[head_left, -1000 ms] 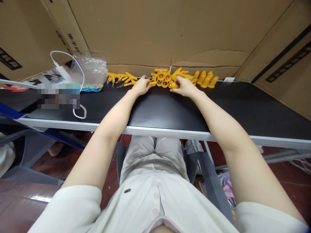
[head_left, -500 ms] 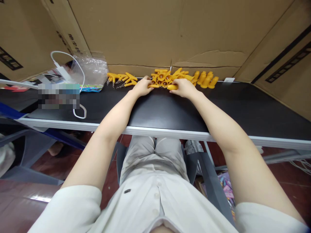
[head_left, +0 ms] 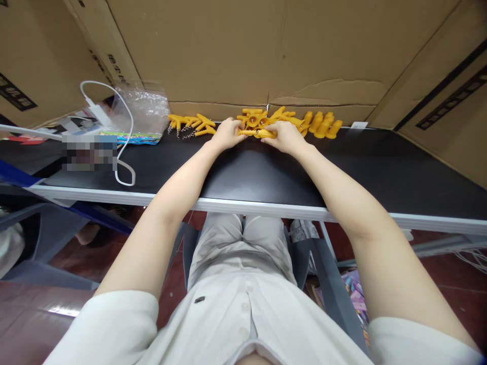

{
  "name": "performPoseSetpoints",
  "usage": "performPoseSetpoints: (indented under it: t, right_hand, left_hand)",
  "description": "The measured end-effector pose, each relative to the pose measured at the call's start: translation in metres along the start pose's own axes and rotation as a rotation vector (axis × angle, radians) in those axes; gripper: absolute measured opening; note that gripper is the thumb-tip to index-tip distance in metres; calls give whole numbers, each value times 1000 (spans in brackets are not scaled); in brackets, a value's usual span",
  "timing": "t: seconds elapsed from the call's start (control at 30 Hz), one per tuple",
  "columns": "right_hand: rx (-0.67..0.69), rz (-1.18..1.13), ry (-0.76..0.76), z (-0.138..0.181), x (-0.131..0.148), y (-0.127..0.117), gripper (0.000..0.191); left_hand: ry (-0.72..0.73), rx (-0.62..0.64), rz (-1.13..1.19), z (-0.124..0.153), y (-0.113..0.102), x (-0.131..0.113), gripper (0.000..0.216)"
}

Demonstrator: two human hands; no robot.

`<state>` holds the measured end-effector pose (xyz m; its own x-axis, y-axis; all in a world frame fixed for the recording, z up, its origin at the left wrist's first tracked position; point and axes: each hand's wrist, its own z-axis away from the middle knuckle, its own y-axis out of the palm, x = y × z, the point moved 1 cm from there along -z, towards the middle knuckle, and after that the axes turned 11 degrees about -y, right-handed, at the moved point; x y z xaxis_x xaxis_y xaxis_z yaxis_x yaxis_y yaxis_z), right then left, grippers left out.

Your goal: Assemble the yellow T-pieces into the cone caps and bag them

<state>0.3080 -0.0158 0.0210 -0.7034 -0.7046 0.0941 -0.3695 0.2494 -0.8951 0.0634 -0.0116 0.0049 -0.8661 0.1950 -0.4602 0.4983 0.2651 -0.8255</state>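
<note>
Near the back of the black table, my left hand (head_left: 228, 134) is closed on a yellow corkscrew (head_left: 247, 133), which is partly hidden by the fingers. My right hand (head_left: 287, 137) grips a yellow plastic sleeve (head_left: 267, 134), and the two parts meet end to end between my hands. The metal spiral no longer shows between them. Behind my hands lies a pile of hollow yellow sleeves (head_left: 252, 120). Left of my left hand are several loose corkscrews (head_left: 203, 121) with T-shaped yellow handles and bare metal spirals.
Several yellow pieces (head_left: 323, 124) stand upright right of the pile. Cardboard walls (head_left: 228, 56) enclose the black tabletop (head_left: 258, 172) at the back and sides. To the left lie a clear plastic bag (head_left: 146, 114), a white cable (head_left: 131, 114) and colourful packets (head_left: 144, 138).
My hands have come closer together. The corkscrew has moved right toward the sleeve, and the spiral that showed in the gap between them is now out of sight.
</note>
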Motion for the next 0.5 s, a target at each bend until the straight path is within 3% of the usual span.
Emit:
performPoseSetpoints:
  t: [0.17, 0.5]
  right_hand:
    - [-22, -49, -26, 1, -4, 1, 58]
    - [2, -119, -77, -1, -5, 0, 66]
  left_hand:
    - [-64, 37, -84, 11, -8, -15, 31]
    - [-83, -14, -70, 12, -13, -12, 40]
